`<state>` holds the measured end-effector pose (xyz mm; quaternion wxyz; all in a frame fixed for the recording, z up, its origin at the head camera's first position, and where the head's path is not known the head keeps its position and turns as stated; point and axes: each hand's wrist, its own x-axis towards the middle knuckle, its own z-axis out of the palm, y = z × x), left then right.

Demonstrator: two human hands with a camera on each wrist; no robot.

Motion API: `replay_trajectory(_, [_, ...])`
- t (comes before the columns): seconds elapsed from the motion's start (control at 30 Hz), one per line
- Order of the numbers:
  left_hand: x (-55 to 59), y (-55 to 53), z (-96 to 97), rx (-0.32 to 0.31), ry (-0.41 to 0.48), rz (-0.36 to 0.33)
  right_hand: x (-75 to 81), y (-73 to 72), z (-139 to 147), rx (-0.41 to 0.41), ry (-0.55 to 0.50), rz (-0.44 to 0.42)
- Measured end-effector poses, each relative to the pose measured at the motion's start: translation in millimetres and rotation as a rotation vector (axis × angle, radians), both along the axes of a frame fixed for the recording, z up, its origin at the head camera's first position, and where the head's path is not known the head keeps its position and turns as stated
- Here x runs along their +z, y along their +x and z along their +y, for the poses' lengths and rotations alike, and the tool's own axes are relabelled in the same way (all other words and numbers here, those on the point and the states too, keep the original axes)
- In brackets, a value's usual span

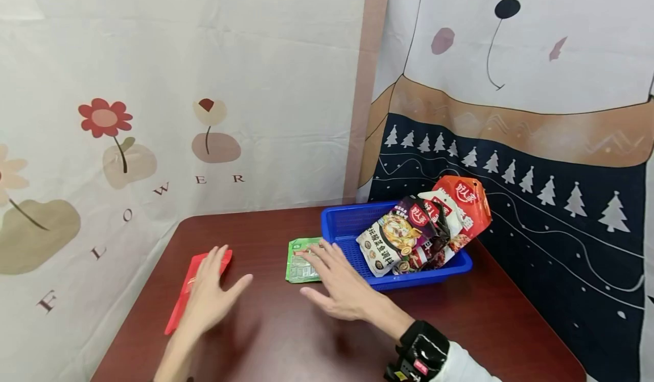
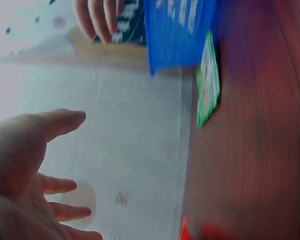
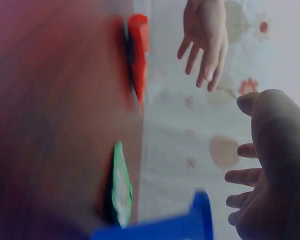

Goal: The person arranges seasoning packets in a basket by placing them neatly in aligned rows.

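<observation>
My left hand (image 1: 210, 291) hovers over the table near a red packet (image 1: 190, 291), its fingers extended and nothing held. Partly behind that hand, the packet lies flat at the table's left side. My right hand (image 1: 344, 285), fingers spread, is raised above the table beside a green packet (image 1: 296, 265) and covers part of it. To the right stands a blue plastic basket (image 1: 365, 212) with several seasoning pouches leaning in it. At its front is a purple and white pouch (image 1: 395, 231); a red pouch (image 1: 462, 194) sticks up behind. In the left wrist view the green packet (image 2: 208, 82) lies by the basket.
The brown table (image 1: 265, 348) has rounded corners. A white cloth (image 1: 286, 98) with flower prints hangs behind it, and a dark cloth (image 1: 562, 246) with tree prints and a bear borders the right side. A black device (image 1: 421, 348) is strapped to the right wrist.
</observation>
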<state>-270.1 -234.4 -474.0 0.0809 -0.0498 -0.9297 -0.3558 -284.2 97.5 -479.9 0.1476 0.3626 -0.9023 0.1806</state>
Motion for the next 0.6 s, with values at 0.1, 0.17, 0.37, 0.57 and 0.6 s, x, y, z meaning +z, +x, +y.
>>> replay_trajectory(0.1, [-5.2,3.7,-27.6,0.038,0.001,-0.001,-5.3,-3.1,-23,0.041,0.028,-0.045])
replay_trajectory(0.17, [-10.1,4.8,-42.7,0.063,-0.001,0.010,-8.5,-5.3,-36,0.060,0.043,-0.078])
replay_trajectory(0.37, [-25.3,5.4,-75.9,0.131,-0.018,-0.022,-18.4,-14.7,-70,0.093,0.067,-0.179])
replay_trajectory(0.57, [-37.2,4.6,-95.7,0.148,-0.044,-0.081,-27.3,-24.3,-107,0.086,0.092,-0.238])
replay_trajectory(0.6, [-38.8,4.3,-97.8,0.149,-0.049,-0.101,-28.9,-25.1,-113,0.087,0.090,-0.263])
